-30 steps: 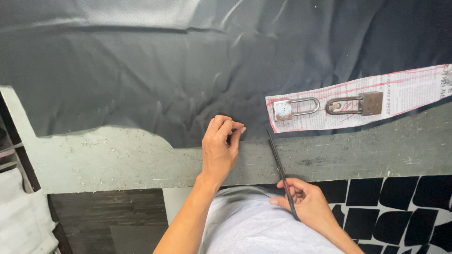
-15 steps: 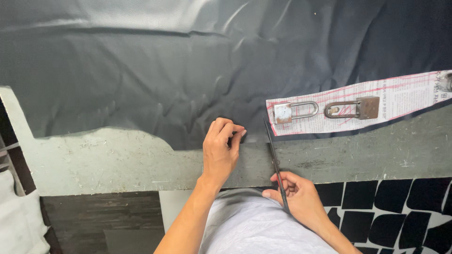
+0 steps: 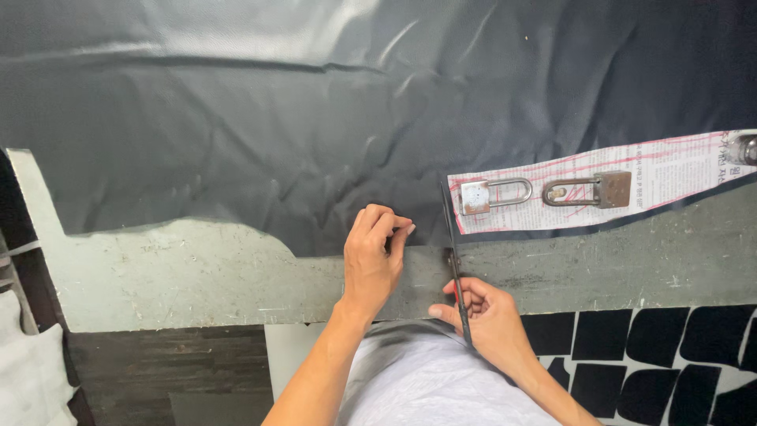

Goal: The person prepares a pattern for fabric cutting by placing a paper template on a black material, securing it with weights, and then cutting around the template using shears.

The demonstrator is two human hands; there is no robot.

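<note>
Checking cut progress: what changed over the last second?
The right hand moved the scissors forward, and their tips now reach into the black sheet beside the paper strip. The left hand stayed pinching the sheet's edge; the padlocks are unmoved.

Tabletop point(image 3: 197, 276): grey, scuffed, near edge bare. Large black fabric sheet point(image 3: 315, 118) covers most of it, wrinkled, its cut edge wavy at left. A printed paper strip point(image 3: 654, 177) lies on the fabric at right, weighted by two padlocks point(image 3: 485, 193) point(image 3: 591, 189) lying flat, side by side.
</note>
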